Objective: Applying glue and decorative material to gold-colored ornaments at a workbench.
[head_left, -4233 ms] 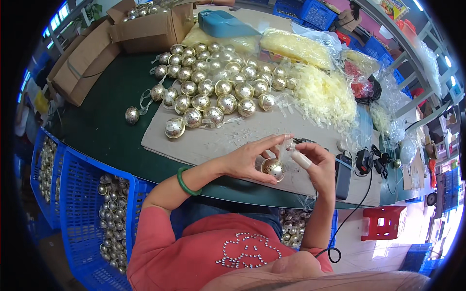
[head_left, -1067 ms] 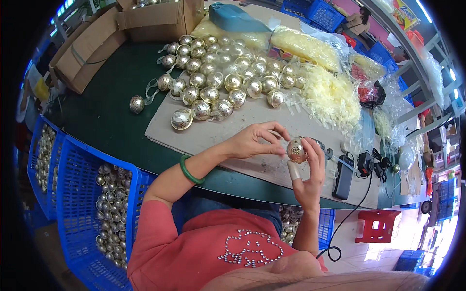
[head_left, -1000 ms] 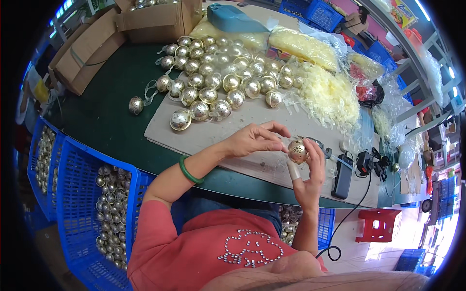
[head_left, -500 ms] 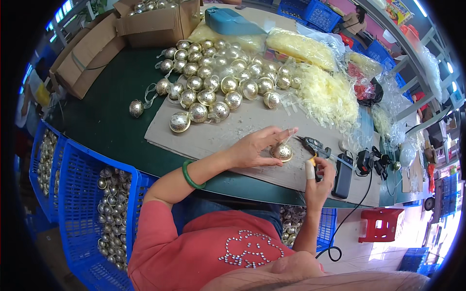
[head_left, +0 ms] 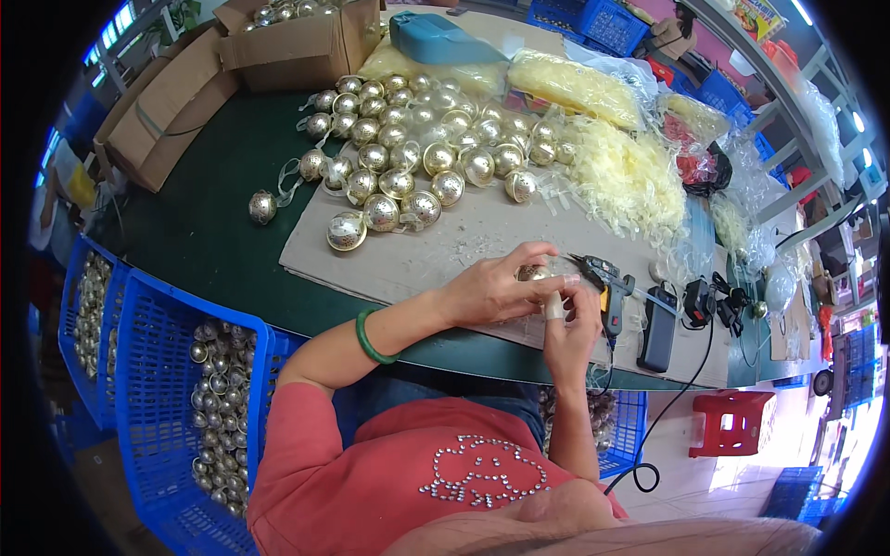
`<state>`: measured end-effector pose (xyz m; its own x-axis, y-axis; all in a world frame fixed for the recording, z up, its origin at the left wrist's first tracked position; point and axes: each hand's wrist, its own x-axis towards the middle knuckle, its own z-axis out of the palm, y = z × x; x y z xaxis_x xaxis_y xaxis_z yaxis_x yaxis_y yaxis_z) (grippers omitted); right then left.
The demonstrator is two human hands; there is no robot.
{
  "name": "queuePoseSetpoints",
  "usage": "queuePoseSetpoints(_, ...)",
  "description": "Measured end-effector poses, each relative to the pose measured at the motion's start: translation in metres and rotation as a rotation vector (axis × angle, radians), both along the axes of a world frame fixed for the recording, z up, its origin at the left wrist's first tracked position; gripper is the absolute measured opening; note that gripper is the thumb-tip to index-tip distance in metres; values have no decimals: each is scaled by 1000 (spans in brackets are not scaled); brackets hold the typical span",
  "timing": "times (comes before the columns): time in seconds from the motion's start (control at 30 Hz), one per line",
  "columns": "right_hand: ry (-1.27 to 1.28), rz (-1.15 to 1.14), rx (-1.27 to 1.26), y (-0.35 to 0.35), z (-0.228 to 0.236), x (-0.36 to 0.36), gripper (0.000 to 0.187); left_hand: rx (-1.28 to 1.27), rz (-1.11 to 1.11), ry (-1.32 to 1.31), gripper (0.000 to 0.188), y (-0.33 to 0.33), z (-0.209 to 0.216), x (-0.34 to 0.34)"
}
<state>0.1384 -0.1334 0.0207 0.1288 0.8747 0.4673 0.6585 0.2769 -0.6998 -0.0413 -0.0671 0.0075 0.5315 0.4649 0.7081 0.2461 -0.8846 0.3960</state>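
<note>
My left hand [head_left: 496, 289] is closed around a gold perforated bauble [head_left: 532, 272], mostly covered by fingers, above the cardboard sheet [head_left: 334, 261]. Meeting it from the right, my right hand [head_left: 573, 324] has its fingertips pinched together beside the bauble; whatever they grip is hidden. One right finger wears a pale finger cover. Just right of it a dark glue gun [head_left: 609, 289] lies on the sheet, its nozzle toward my hands. Many more gold baubles [head_left: 397, 183] with clear ribbon loops are heaped beyond my hands.
Right of the bauble heap lies a pile of clear yellowish strips [head_left: 630, 181]. A black power bank-like box [head_left: 657, 335] and cabled adapters [head_left: 700, 301] stand at right. Blue crates [head_left: 139, 371] of baubles flank me. Cardboard boxes [head_left: 287, 51] sit at back left.
My right hand has moved left and up from beside the glue gun to the bauble, leaving the gun in plain view. My left hand's fingers have closed further around the bauble.
</note>
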Motion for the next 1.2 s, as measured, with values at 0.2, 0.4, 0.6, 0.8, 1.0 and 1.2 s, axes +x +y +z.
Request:
queuePoseSetpoints(0.2, 0, 47, -53, -12, -1, 9, 13, -285, -58, -79, 76, 0, 7, -3)
queuePoseSetpoints(0.4, 14, 47, -105, -22, 2, 30, 30, -234, -68, -119, 85, 1, 2, -1)
queuePoseSetpoints(0.6, -394, -404, -48, 2, -26, 78, 60, -282, -19, -106, 96, -3, 11, -3)
queuePoseSetpoints(0.8, -397, -425, -106, 10, -36, 76, 73, -485, -120, -219, 101, -2, 7, 1)
queuePoseSetpoints(1.0, -229, -281, 51, -31, 2, 56, 67, -562, -71, -241, 103, -1, 13, -1)
queuePoseSetpoints(1.2, -222, -174, 70, -34, 7, 44, 68, -481, -42, -216, 100, 2, 7, -1)
